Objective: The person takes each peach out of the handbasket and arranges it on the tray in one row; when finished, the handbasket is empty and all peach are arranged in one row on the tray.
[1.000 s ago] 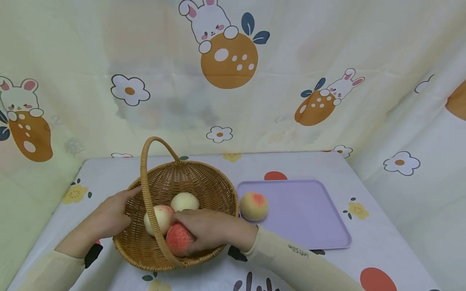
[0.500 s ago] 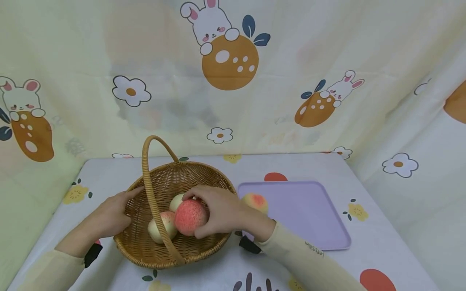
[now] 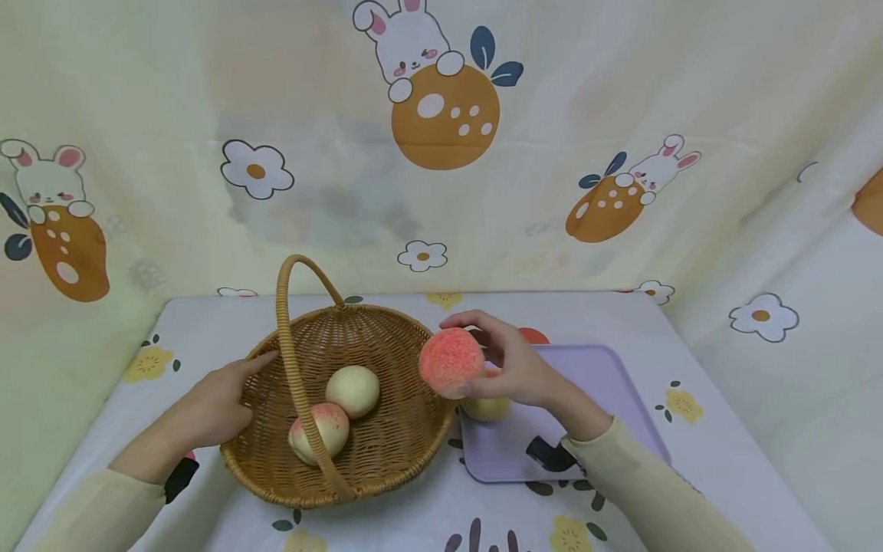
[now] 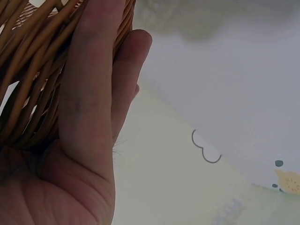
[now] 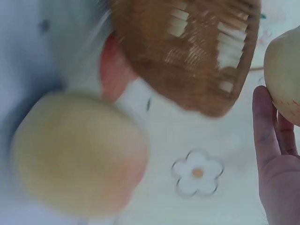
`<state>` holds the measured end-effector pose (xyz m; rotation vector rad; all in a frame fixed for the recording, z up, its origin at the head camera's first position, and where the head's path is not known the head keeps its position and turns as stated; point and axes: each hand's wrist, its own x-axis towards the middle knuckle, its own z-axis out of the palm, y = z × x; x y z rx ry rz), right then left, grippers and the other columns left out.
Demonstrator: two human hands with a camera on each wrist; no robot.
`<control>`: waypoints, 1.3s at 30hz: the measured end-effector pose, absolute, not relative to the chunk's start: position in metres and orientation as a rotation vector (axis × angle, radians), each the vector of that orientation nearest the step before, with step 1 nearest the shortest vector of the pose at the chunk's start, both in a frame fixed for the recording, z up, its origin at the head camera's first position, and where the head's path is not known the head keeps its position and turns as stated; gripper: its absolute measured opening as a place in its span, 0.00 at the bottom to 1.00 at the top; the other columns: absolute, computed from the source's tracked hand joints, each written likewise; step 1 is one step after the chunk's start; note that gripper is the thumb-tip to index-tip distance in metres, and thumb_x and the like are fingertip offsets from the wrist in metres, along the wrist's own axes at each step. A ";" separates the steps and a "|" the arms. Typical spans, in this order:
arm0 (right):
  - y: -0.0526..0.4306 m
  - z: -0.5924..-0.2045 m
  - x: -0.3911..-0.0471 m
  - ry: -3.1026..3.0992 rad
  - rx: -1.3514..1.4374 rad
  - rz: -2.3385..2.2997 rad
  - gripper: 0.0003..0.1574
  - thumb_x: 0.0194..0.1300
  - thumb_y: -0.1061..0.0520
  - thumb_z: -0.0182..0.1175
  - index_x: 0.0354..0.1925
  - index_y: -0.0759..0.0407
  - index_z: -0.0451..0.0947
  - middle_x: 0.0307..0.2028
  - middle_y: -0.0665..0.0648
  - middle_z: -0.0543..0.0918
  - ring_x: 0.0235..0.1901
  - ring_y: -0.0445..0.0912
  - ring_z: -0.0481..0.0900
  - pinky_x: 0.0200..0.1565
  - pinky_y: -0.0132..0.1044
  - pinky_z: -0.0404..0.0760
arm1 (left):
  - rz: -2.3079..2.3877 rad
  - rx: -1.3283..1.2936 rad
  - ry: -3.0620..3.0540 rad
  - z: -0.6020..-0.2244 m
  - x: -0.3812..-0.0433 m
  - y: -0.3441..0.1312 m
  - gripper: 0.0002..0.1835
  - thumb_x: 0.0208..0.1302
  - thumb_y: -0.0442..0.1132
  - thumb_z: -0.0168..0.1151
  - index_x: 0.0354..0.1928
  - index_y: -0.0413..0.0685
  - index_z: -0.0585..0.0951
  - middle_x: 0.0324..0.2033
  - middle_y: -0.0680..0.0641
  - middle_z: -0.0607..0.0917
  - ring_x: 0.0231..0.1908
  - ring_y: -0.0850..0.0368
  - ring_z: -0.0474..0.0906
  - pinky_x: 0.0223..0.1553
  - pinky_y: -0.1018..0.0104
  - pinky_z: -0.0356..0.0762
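Observation:
In the head view my right hand (image 3: 510, 360) holds a pinkish-red peach (image 3: 451, 362) in the air between the basket and the lilac tray (image 3: 624, 383), thumb below and fingers behind. The right wrist view shows its pale side. Under this hand, a yellow peach (image 3: 487, 409) lies at the tray's left edge, partly covered. My left hand (image 3: 210, 410) grips the left side of the wicker basket (image 3: 396, 360), with fingers against the outer weave (image 4: 28, 89) in the left wrist view. Two pale peaches, one cream (image 3: 352, 390) and one pink-topped (image 3: 319, 433), lie inside.
The basket's tall handle (image 3: 293, 368) arches over its left part and crosses in front of the pink-topped peach. A patterned cloth (image 3: 407, 521) covers the table. Printed curtains (image 3: 331, 222) hang behind and at both sides.
My right hand has lifted the red peach out of the basket and carried it right, toward the tray. The pale peaches have shifted slightly; my left hand has stayed at the basket's side.

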<state>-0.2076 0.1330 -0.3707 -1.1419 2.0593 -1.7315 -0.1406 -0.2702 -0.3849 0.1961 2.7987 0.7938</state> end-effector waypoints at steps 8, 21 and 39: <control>0.177 -0.378 -0.212 2.213 -1.098 -1.692 0.43 0.48 0.68 0.73 0.63 0.65 0.70 0.54 0.61 0.79 0.51 0.56 0.79 0.50 0.46 0.81 | 0.787 0.230 2.815 -0.386 -0.141 -0.270 0.47 0.46 0.18 0.56 0.75 0.32 0.60 0.65 0.20 0.66 0.58 0.31 0.71 0.39 0.52 0.75; 0.213 -0.394 -0.214 2.384 -0.997 -1.586 0.44 0.47 0.68 0.76 0.63 0.59 0.72 0.59 0.56 0.78 0.55 0.51 0.78 0.51 0.42 0.79 | 0.791 0.216 2.809 -0.386 -0.141 -0.269 0.47 0.46 0.17 0.56 0.75 0.32 0.60 0.66 0.20 0.66 0.60 0.29 0.69 0.39 0.53 0.75; 0.259 -0.421 -0.218 2.576 -0.776 -1.329 0.44 0.48 0.62 0.78 0.63 0.56 0.73 0.58 0.52 0.79 0.57 0.55 0.76 0.53 0.57 0.76 | 0.792 0.206 2.807 -0.384 -0.140 -0.268 0.46 0.47 0.18 0.56 0.75 0.31 0.60 0.66 0.20 0.66 0.62 0.25 0.67 0.41 0.50 0.77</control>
